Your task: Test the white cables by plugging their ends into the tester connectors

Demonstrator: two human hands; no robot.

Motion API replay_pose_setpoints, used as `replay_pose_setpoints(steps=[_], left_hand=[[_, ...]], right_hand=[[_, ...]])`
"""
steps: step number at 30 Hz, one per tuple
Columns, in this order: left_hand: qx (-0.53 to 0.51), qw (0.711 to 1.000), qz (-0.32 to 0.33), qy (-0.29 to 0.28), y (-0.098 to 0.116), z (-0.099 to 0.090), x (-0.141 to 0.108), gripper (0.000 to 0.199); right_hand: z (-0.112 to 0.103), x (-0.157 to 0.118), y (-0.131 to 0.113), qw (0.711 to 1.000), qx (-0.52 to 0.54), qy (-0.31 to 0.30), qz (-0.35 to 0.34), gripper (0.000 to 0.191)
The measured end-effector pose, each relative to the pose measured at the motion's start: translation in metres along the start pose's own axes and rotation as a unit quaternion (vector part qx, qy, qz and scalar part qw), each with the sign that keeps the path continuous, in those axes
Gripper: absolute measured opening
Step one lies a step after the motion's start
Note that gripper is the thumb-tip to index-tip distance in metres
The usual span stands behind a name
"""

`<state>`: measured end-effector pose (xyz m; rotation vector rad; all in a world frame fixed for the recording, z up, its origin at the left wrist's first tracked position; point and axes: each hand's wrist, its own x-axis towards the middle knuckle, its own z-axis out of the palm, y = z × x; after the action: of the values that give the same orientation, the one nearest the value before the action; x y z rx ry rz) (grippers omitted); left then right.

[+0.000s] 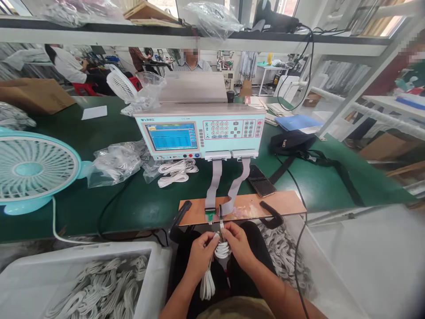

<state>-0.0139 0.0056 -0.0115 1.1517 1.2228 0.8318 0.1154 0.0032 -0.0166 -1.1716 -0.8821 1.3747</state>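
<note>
My left hand (203, 252) pinches the end of a white cable, whose coiled bundle (207, 283) hangs beneath it. Beside it, my right hand (236, 243) is closed on a white cable connector (222, 225) below the right-hand adapter. A second white coil (222, 249) lies between my hands. Two grey ribbon cables (215, 181) run from the tester (202, 133) to the front edge. The left one ends in a small green circuit board (210, 217) at the wooden board (265, 206). The exact contact at the right-hand connector is too small to tell.
White bins of cables stand at left (156, 270) and right (318, 248). A phone (261, 180), black bag (292, 142), bundled cables (175, 172) and turquoise fan (36, 170) rest on the green table (152, 208). A shelf (99, 33) spans above; people sit beyond.
</note>
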Motion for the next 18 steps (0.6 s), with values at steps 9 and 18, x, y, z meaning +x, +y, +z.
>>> replay_pose_setpoints(steps=[9,18], left_hand=[[0.002,0.996,0.015,-0.083,0.014,-0.018,0.009,0.031],[-0.094,0.994,0.028,0.038,-0.010,-0.007,0.017,0.026]], right_hand=[[0.009,0.004,-0.009,0.993,0.080,0.027,0.087,0.025],[0.003,0.008,-0.015,0.999,0.013,0.010,0.051,0.023]])
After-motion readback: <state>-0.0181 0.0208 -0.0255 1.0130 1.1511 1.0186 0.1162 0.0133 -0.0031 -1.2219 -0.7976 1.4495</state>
